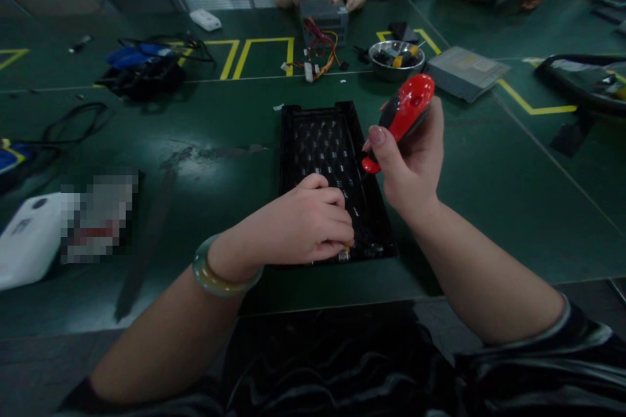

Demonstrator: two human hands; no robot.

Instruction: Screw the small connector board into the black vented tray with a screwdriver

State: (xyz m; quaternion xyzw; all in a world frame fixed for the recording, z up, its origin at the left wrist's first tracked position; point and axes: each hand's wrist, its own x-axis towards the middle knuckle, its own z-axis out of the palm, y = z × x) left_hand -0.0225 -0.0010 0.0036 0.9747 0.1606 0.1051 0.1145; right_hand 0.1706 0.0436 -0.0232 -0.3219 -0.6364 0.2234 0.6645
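Observation:
A shallow black case (317,143) lies on the green table in front of me, its floor dotted with rows of small shiny marks. My left hand (313,218) reaches over its near half, fingers curled down. By those fingertips a small metallic, yellowish part (345,253) shows; whether they pinch it is hidden. Above the case's right edge, my right hand (415,163) is wrapped round a red-and-black screwdriver (413,101), its handle tilted up. I cannot make out the tool's tip.
Across the table, a person's hands hold a grey power supply (323,16) with loose cables. A metal bowl (396,62) of tools and a flat grey drive (464,71) sit beyond my right hand. Blue-and-black bundles (141,68) and a white device (34,234) are at left.

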